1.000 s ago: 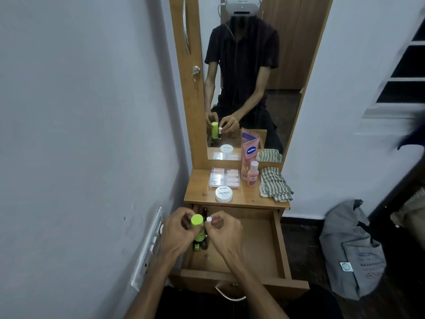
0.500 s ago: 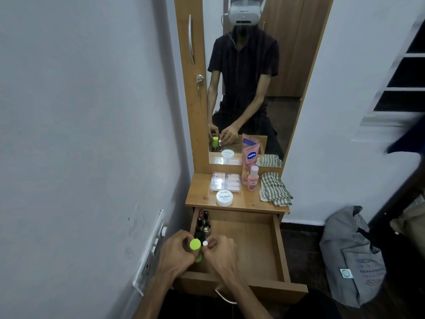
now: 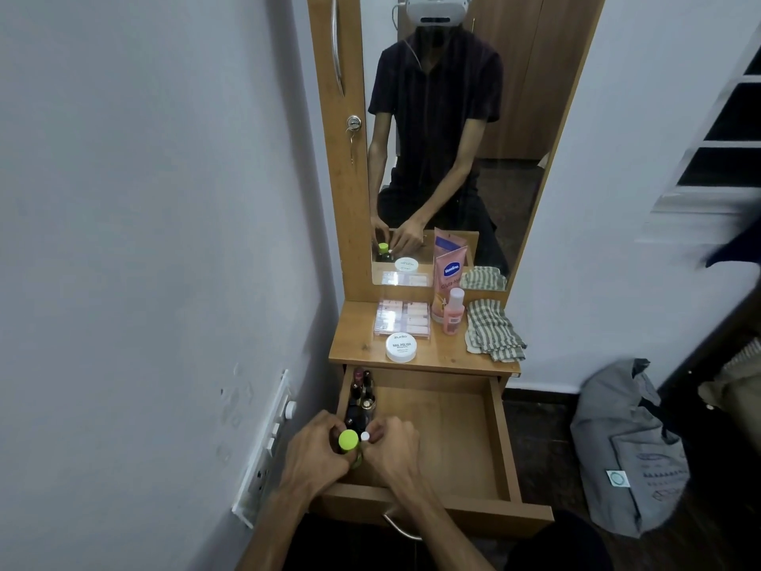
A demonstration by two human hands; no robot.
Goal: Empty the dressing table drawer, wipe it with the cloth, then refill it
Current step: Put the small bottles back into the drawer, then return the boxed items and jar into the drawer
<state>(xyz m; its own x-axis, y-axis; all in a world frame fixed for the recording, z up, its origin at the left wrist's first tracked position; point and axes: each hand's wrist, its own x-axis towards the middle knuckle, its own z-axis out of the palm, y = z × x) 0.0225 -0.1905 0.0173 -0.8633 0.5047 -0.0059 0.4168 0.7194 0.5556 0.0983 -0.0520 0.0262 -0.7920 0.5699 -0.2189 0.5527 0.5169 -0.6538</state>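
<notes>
Both hands sit low in the open drawer, at its near left corner — the left hand curled round a green-capped bottle, the right hand pinching a small white-capped item. Dark nail-polish bottles line the drawer's left wall. The striped cloth lies folded on the tabletop's right — beside a pink bottle.

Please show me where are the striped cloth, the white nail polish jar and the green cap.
striped cloth (image 3: pixel 492 333): head view, middle of the folds.
white nail polish jar (image 3: pixel 400 347): head view, its lid.
green cap (image 3: pixel 348 440): head view, its top.
</notes>
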